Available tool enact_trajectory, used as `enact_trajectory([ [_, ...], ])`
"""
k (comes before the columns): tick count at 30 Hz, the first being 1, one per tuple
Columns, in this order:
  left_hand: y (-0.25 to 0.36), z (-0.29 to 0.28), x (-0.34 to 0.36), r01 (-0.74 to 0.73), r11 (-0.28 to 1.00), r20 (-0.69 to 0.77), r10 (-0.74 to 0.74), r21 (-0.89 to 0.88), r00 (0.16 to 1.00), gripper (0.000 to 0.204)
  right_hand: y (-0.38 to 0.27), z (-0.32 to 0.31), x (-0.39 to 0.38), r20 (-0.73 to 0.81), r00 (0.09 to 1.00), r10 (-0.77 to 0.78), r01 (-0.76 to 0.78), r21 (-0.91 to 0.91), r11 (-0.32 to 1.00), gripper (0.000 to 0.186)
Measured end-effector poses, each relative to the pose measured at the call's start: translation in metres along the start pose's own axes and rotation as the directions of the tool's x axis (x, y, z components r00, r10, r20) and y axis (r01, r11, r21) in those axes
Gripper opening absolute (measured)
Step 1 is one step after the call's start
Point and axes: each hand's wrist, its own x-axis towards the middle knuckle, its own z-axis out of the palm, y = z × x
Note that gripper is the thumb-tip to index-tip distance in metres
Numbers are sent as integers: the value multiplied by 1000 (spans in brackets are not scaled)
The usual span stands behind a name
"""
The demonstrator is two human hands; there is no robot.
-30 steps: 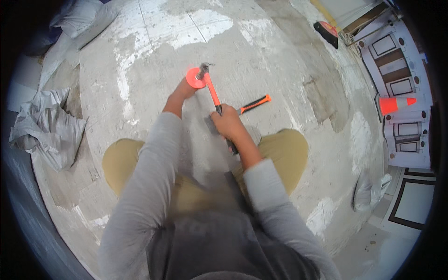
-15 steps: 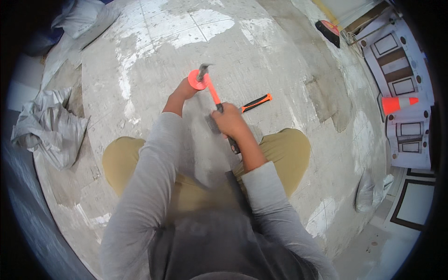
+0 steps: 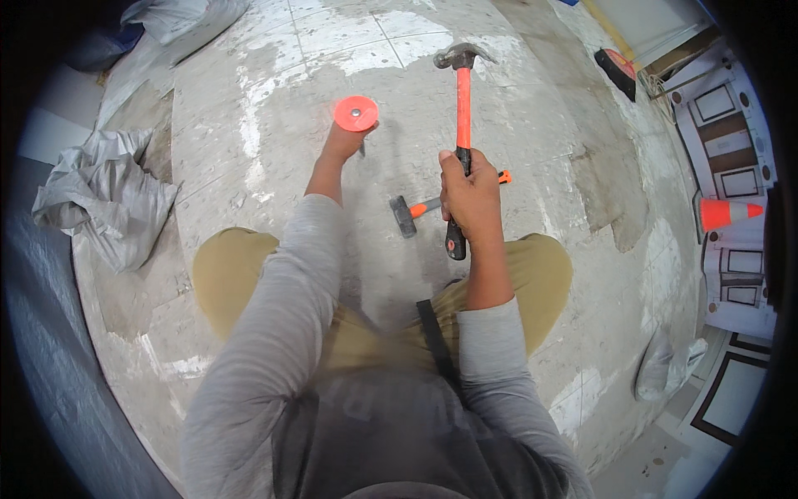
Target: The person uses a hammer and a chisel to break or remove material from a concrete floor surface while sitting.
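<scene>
My left hand (image 3: 343, 141) is wrapped round a chisel (image 3: 356, 112). Its round orange hand guard and metal striking end face up, and a bit of dark blade shows below my fist. To the right, my right hand (image 3: 474, 195) grips the black handle of a claw hammer (image 3: 464, 108) with an orange shaft. The hammer is raised, its steel head pointing away from me and apart from the chisel. A club hammer (image 3: 404, 218) with a dark block head and orange-and-black handle lies on the floor, partly hidden behind my right hand.
The grey floor (image 3: 274, 183) has white patches and tile lines. A crumpled pale sack (image 3: 104, 200) lies at left, fuller sacks (image 3: 179, 25) at far left. On the right are a brush head (image 3: 617, 73), an orange cone (image 3: 727, 213) and panelled sheeting (image 3: 731, 125). My bent knees frame the work area.
The claw hammer has lifted away from the chisel, swinging up and right with my right hand. The club hammer's head now shows. My left hand still holds the chisel.
</scene>
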Motion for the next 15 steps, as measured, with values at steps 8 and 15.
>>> enact_trajectory([
  [8,-6,19,-15,-77,996,89,80,-35,993,37,-5,1,-9,19,1000,-20,20,-14,1000,29],
  [15,0,22,-26,-23,999,127,19,32,992,42,-43,7,-34,-45,948,-315,318,139,938,21],
])
